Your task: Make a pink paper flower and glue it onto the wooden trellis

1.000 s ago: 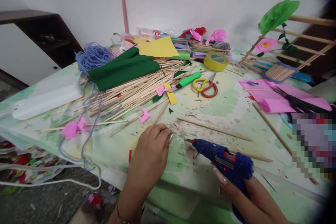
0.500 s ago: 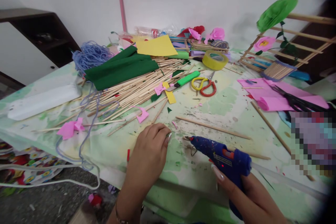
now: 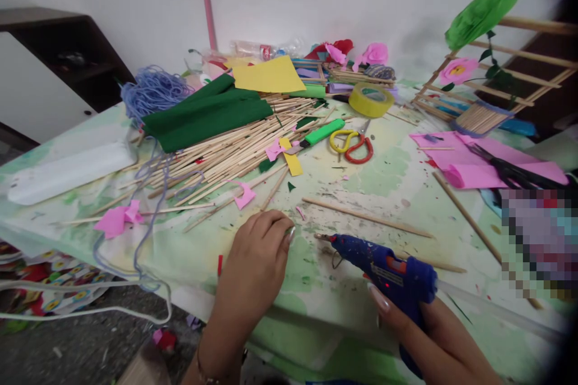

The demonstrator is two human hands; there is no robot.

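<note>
My right hand (image 3: 419, 328) grips a blue glue gun (image 3: 383, 267) near the table's front edge. Its nozzle points left, close to the fingertips of my left hand (image 3: 259, 261). That hand rests knuckles-up on the green tablecloth (image 3: 397, 183) with its fingers curled down and pinched; whatever lies under them is hidden. A long wooden stick (image 3: 368, 216) lies just beyond the gun's tip.
A heap of wooden sticks (image 3: 230, 147), green felt (image 3: 208, 114), blue yarn (image 3: 151, 90), yellow paper (image 3: 266, 75), a tape roll (image 3: 371, 101), scissors (image 3: 351, 145), a green cutter (image 3: 323, 132) and pink paper (image 3: 474, 162) cover the table. A stick trellis with paper flowers (image 3: 478, 54) stands at the right.
The view has shifted slightly. Both hands and the glue gun have stayed nearly still, the nozzle staying close to my left fingertips.
</note>
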